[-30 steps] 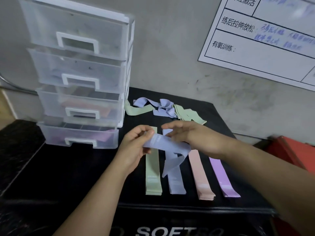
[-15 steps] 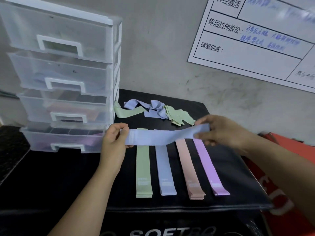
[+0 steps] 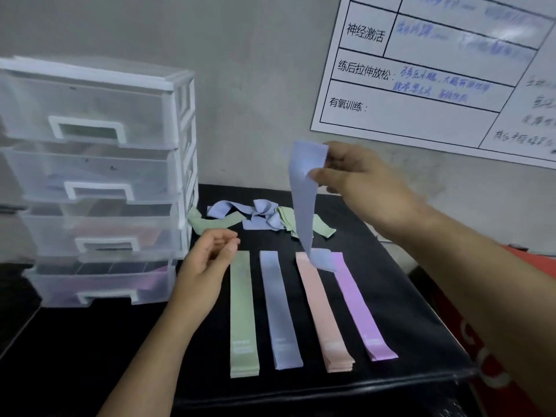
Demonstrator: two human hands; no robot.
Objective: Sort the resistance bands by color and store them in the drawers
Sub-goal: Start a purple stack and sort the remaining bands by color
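Note:
My right hand pinches the top end of a blue band, which hangs straight down with its lower end touching the pink and purple stacks. My left hand holds nothing, fingers loosely curled, just left of the green stack. Flat on the black surface lie sorted stacks: green, blue, pink and purple. Behind them is a loose heap of blue and green bands. A clear plastic drawer unit with white handles stands at the left, all drawers closed.
A whiteboard with writing hangs on the grey wall at the upper right. A red object sits right of the black platform. Faint coloured bands show through the lower drawers.
My left hand has let go of the blue band, and my right hand has lifted it so that it hangs vertically instead of being stretched between both hands.

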